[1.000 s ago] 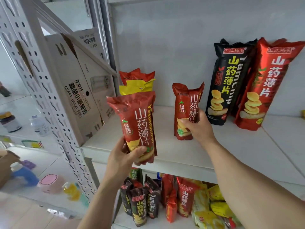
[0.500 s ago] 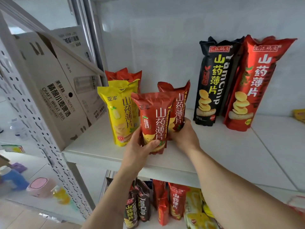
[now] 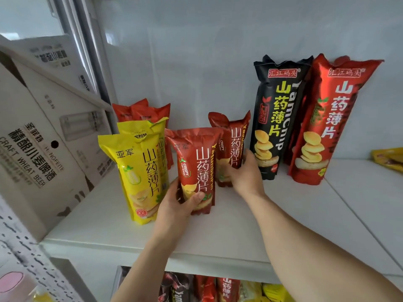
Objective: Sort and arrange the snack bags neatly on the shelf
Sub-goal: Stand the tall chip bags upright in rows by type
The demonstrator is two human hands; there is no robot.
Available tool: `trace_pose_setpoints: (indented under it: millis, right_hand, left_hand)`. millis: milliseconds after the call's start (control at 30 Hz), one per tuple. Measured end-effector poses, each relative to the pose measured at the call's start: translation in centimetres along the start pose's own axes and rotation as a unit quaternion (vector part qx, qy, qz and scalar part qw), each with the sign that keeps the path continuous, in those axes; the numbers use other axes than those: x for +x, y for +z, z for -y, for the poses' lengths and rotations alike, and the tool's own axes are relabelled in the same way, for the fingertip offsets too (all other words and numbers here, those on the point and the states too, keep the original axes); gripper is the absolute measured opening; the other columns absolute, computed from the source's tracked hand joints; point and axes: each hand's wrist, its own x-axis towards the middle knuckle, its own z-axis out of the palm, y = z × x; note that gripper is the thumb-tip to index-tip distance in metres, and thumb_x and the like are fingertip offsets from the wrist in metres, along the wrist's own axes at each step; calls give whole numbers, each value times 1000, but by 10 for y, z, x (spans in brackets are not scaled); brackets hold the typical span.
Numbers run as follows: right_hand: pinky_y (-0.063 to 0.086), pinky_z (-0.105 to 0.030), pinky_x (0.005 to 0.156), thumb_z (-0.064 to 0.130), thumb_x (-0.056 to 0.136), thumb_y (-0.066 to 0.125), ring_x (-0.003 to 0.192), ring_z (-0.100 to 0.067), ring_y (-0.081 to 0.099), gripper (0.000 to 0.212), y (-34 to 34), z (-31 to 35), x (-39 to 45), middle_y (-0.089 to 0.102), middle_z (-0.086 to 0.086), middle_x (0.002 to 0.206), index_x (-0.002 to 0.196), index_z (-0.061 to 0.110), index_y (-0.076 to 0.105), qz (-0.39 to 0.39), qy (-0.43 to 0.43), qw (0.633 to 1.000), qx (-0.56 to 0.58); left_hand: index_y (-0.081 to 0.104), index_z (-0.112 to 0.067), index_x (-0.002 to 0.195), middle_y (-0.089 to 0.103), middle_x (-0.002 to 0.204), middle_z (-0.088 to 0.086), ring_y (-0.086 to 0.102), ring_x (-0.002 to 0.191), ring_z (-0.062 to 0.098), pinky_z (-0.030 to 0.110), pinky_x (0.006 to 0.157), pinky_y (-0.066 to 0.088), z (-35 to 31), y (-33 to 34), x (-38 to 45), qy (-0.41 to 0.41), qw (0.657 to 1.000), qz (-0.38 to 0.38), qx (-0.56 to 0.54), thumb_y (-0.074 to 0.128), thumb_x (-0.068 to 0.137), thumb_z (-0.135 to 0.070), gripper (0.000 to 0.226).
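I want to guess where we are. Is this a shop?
Probably a small shop or its stockroom: metal shelves carry many matching yam chip bags, and a craft wheat beer carton stands beside them.

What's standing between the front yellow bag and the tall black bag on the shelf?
In the head view, two small red bags stand between the front yellow bag and the tall black bag: the front red bag, gripped by the left hand, and the rear red bag, held by the right hand.
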Motion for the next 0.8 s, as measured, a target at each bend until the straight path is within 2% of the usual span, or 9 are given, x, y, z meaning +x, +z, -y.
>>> trace_pose_setpoints:
  millis: [100, 167, 233, 300, 367, 467, 633, 700, 800]
  right_hand:
    - [52, -33, 90, 62, 74, 71, 107, -11, 63, 65, -8, 31, 12, 64, 14, 112, 123, 29, 48, -40, -37, 997, 53]
    - [50, -33, 95, 62, 74, 72, 117, -11, 59, 75, -14, 50, 25, 61, 12, 124, 134, 30, 42, -54, -72, 995, 52]
    - [47, -38, 102, 64, 74, 70, 129, -17, 51, 96, -22, 66, 35, 49, 4, 144, 150, 30, 24, -45, -97, 994, -37]
    - [47, -42, 100, 59, 79, 69, 129, -24, 50, 96, -30, 79, 48, 44, -4, 148, 154, 29, 17, -19, -108, 983, -144]
    - [50, -42, 95, 57, 81, 69, 120, -27, 55, 83, -34, 88, 63, 52, -8, 140, 149, 29, 31, 24, -110, 972, -204]
    - [49, -32, 81, 51, 83, 70, 105, -23, 60, 62, -34, 91, 81, 60, -7, 125, 134, 22, 51, 74, -101, 968, -216]
    - [41, -26, 74, 38, 85, 73, 103, -23, 58, 54, -32, 87, 104, 59, -9, 124, 130, 17, 52, 85, -100, 973, -191]
    - [40, -26, 72, 37, 86, 73, 103, -24, 58, 53, -27, 83, 114, 56, -11, 125, 130, 18, 51, 77, -92, 974, -190]
    - [45, -29, 78, 34, 89, 70, 105, -27, 58, 50, -18, 82, 125, 53, -12, 128, 131, 18, 49, 67, -83, 975, -195]
  left_hand:
    - [59, -30, 126, 76, 100, -16, 72, 92, 4, 20, 75, 57, 2, 0, 4, -6, 1000, -4, -3, 81, 72, -34, 59]
    - [58, -28, 130, 76, 105, -14, 72, 98, 8, 29, 83, 58, 4, -1, 6, -8, 1000, -2, -3, 80, 68, -40, 67]
    - [57, -26, 131, 76, 107, -11, 73, 98, 10, 33, 85, 59, 6, -2, 8, -11, 1000, -1, -10, 80, 68, -40, 69]
    - [57, -26, 131, 76, 107, -10, 73, 98, 11, 34, 85, 60, 6, -3, 10, -15, 1000, 3, -13, 79, 69, -41, 67]
    - [58, -27, 130, 76, 106, -13, 73, 98, 9, 32, 85, 59, 7, -2, 13, -13, 1000, 2, -12, 78, 70, -42, 65]
    - [58, -33, 127, 76, 106, -14, 72, 100, 7, 30, 85, 57, 7, 2, 20, -11, 1000, 3, -15, 78, 72, -38, 58]
    - [55, -35, 129, 74, 107, -18, 71, 94, -2, 13, 70, 55, 6, 13, 37, -10, 1000, 11, -3, 76, 82, -34, 52]
    - [55, -35, 130, 74, 109, -17, 71, 93, -2, 14, 71, 54, 7, 19, 47, -20, 1000, 5, -3, 76, 86, -30, 49]
    - [55, -35, 132, 72, 114, -15, 70, 99, 3, 25, 82, 55, 9, 26, 62, -36, 999, 0, -1, 76, 86, -31, 50]
